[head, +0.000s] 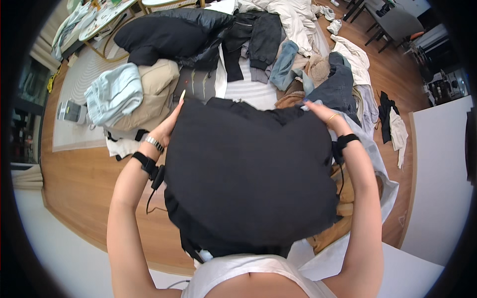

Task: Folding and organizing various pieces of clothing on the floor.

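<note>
A bulky black padded garment (249, 167), bunched into a thick bundle, is held up close in front of my chest. My left hand (169, 124) presses against its left side, with the fingers pointing up and away. At its upper right corner, my right hand (324, 113) grips the edge; part of the fingers is hidden by the cloth. The bundle hides most of the floor right before me. Just left of it lies a folded light blue garment (115, 93) on top of a beige padded one (158, 93).
A black puffer jacket (171, 35) and dark trousers (264, 41) lie beyond the bundle. Jeans (331, 83), a brown fleecy piece (318, 70) and white bedding (294, 18) are heaped to the right. A grey chair (395, 24) stands far right, and a low white partition (439, 167) borders the right side.
</note>
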Available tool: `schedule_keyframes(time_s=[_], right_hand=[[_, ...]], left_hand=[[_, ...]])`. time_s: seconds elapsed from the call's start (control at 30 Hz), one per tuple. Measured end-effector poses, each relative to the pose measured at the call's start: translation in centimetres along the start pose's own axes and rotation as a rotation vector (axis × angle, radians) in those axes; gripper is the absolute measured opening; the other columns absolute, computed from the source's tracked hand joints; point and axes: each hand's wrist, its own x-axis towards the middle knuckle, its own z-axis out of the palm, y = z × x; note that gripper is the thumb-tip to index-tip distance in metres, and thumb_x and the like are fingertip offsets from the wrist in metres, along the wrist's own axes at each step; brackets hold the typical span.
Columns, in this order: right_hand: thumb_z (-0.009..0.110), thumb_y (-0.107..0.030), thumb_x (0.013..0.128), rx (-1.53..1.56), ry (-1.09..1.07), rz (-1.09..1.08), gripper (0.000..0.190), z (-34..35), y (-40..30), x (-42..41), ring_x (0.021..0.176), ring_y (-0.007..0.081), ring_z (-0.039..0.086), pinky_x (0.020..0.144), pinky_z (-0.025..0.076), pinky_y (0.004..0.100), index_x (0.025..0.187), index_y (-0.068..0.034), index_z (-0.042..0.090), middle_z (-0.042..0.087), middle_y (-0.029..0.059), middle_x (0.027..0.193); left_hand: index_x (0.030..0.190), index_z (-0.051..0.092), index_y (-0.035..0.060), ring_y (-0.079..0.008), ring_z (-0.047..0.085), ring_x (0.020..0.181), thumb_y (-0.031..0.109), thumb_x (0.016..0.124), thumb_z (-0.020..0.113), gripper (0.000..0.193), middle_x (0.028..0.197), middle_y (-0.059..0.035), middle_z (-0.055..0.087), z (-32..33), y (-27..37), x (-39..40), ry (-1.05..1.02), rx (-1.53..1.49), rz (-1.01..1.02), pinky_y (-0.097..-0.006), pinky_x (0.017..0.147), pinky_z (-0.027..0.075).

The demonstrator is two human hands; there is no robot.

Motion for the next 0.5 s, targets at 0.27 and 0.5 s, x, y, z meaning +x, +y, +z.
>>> schedule_keyframes(time_s=[0.27,0.5], right_hand=[[0.071,-0.033,0.075,-0.059,-0.179,-0.136,0.05,2.5,2.9,8.2,0.087,0.017,0.06,0.081,0.047,0.0272,0.108,0.003,0.063,0.064,0.0115,0.099],[0.058,0.002,0.072,0.659,0.239,-0.763,0.03,-5.7,-3.2,-1.7,0.079,0.0111,0.06,0.072,0.049,0.0215,0.102,0.002,0.059,0.064,0.0062,0.092]], left_hand=[[0.117,0.056,0.0038,-0.0138,0.057,0.093,0.021,0.092,0.05,0.031,0.106,-0.0053,0.061,-5.0,0.0,3.9,-0.022,0.328,0.227,-0.0249,0.087,0.046],[0.13,0.047,-0.0023,-0.013,0.056,0.106,-0.006,0.084,0.052,0.046,0.12,-0.0068,0.058,3.7,13.8,2.4,-0.132,0.702,0.732,-0.0241,0.093,0.043]])
